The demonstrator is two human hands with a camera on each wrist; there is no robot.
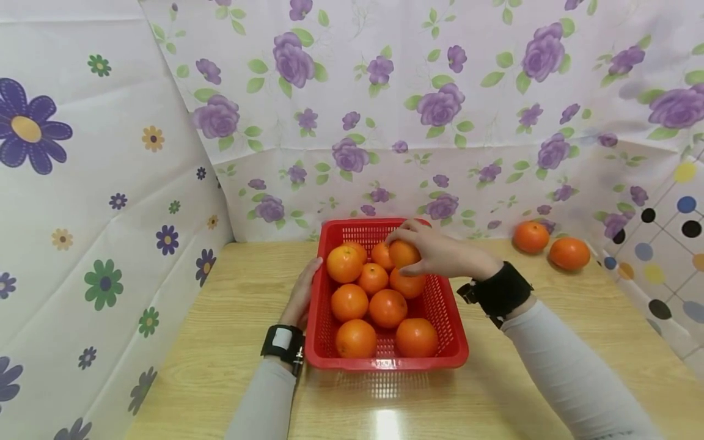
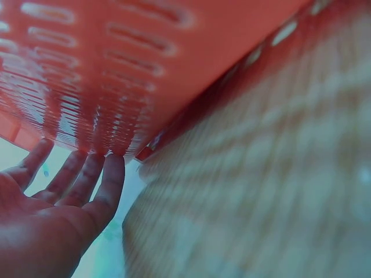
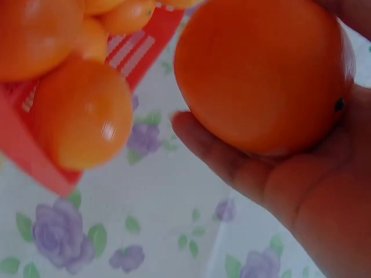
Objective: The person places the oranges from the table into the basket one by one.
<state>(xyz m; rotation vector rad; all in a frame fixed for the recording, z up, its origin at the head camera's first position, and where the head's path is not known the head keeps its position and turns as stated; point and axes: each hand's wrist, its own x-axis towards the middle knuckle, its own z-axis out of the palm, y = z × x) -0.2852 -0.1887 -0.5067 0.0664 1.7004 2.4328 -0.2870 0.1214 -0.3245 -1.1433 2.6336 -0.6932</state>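
Note:
A red plastic basket [image 1: 385, 363] with slotted walls stands on the table and holds several oranges [image 1: 388, 308]. My right hand [image 1: 437, 247] grips one orange [image 3: 264, 75], thumb and fingers around it, over the basket's far right part. In the right wrist view that held orange fills the palm side, with the basket and other oranges at the upper left. On the basket's left side, my left hand [image 1: 301, 293] rests against the outer wall. The left wrist view shows its fingers [image 2: 113, 179] nearly straight, tips at the slotted wall [image 2: 75, 52].
Two more oranges, one [image 1: 530, 237] slightly behind the other [image 1: 569, 254], lie at the back right of the wooden table [image 1: 220, 366]. A purple-flowered cloth [image 1: 379, 122] hangs behind the table, and patterned sheets [image 1: 104, 214] border both sides.

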